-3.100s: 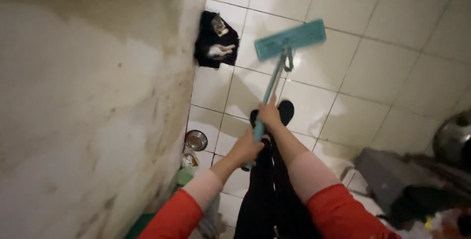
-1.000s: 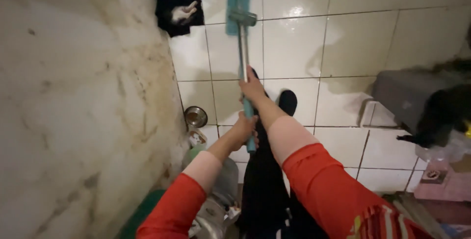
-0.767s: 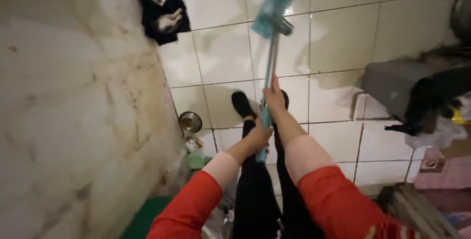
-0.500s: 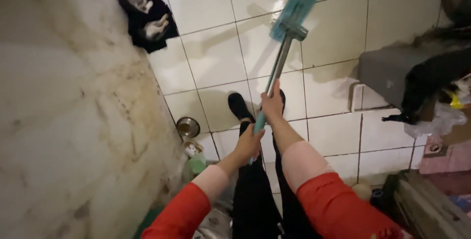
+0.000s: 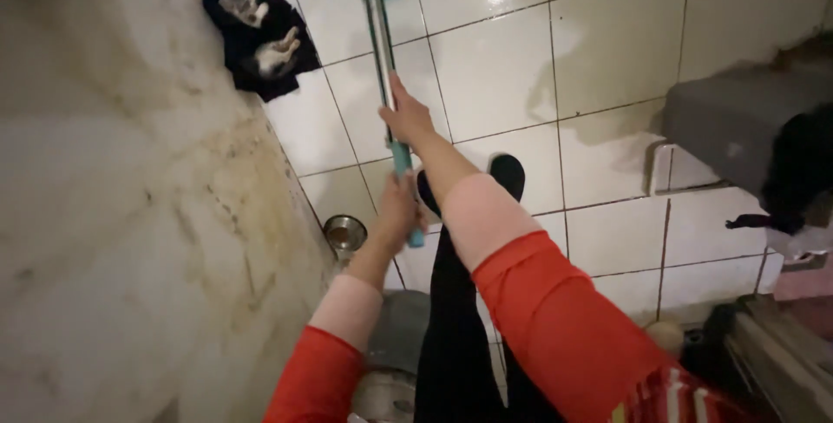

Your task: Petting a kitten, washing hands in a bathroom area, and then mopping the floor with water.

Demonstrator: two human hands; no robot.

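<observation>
With both the right hand (image 5: 406, 118) and left hand (image 5: 399, 212) clamped round the mop handle (image 5: 380, 37), a swing left risks hitting the kitten (image 5: 260, 28) beside it, while the wet tile floor (image 5: 607, 32) beneath risks slipping.

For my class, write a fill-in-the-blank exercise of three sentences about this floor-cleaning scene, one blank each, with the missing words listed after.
1. Both hands grip the handle of the teal flat ____.
2. On the handle, the right hand sits farther from the body than the ____ hand.
3. The small round metal bowl stands on the white tiled floor at the foot of the stained ____.

Missing words: mop; left; wall
</observation>
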